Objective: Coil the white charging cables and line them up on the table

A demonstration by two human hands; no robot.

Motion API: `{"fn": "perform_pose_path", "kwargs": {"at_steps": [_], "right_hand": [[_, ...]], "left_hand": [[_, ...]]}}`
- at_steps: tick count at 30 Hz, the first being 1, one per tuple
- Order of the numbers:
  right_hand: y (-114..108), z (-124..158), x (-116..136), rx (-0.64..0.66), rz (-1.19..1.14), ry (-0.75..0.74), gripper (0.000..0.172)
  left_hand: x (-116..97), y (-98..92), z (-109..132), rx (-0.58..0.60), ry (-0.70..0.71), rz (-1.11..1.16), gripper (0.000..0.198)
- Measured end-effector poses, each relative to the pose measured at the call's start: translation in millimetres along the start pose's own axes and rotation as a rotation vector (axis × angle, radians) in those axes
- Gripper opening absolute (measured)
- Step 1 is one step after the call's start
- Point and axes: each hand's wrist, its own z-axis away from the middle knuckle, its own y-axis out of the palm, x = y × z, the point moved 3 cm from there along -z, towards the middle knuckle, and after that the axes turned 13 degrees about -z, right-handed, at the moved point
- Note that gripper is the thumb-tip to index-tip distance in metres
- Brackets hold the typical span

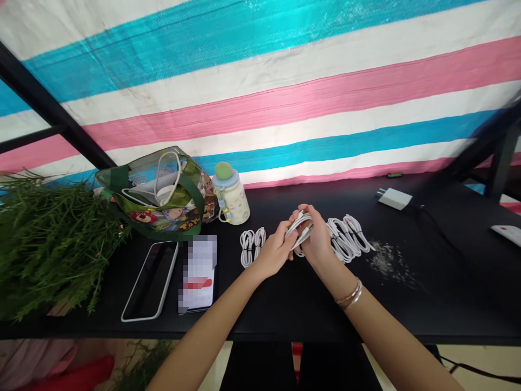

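A coiled white charging cable is held between both hands above the middle of the black table. My left hand pinches it from the left side. From the right, my right hand wraps round the coil, with metal bangles on that wrist. Just left of the hands lie two bundled white cables with dark ties. Right of them lies a row of several more tied white cables, partly hidden by my right hand. Part of another white cable shows below the hands.
Small pale clippings lie right of the cables. Farther right are a white power adapter and a black cord. At left are two phones, a patterned bag, a bottle and green foliage. A striped sheet hangs behind.
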Motion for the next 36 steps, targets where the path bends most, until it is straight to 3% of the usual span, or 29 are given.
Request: {"fn": "perform_pose_path", "kwargs": {"at_steps": [3, 9, 15, 20, 23, 27, 32, 36], "right_hand": [[-3, -1, 2, 0.017, -0.007, -0.065, 0.023], [-7, -7, 2, 0.106, 0.189, -0.218, 0.035], [-12, -12, 10, 0.060, 0.593, -0.452, 0.033], [-8, -13, 10, 0.243, 1.105, -0.635, 0.019], [-6, -10, 2, 0.394, 1.431, -0.723, 0.015], [-5, -5, -9, 0.533, 1.669, -0.787, 0.014], [-6, -3, -18, 0.619, 1.804, -0.739, 0.008], [-4, -4, -18, 0.598, 1.728, -0.674, 0.008]], "left_hand": [[-2, -1.6, 0, -0.040, 0.007, 0.010, 0.028], [-9, -13.1, 4, -0.252, 0.042, -0.033, 0.023], [-5, -23.3, 2, -0.435, 0.031, 0.115, 0.020], [0, -32.4, 0, -0.556, 0.001, 0.247, 0.017], [0, -35.6, -1, -0.574, 0.021, 0.286, 0.017], [0, -35.4, -1, -0.571, 0.026, 0.332, 0.015], [2, -32.5, -3, -0.550, 0.038, 0.316, 0.015], [2, -31.6, -3, -0.524, 0.046, 0.250, 0.019]]}}
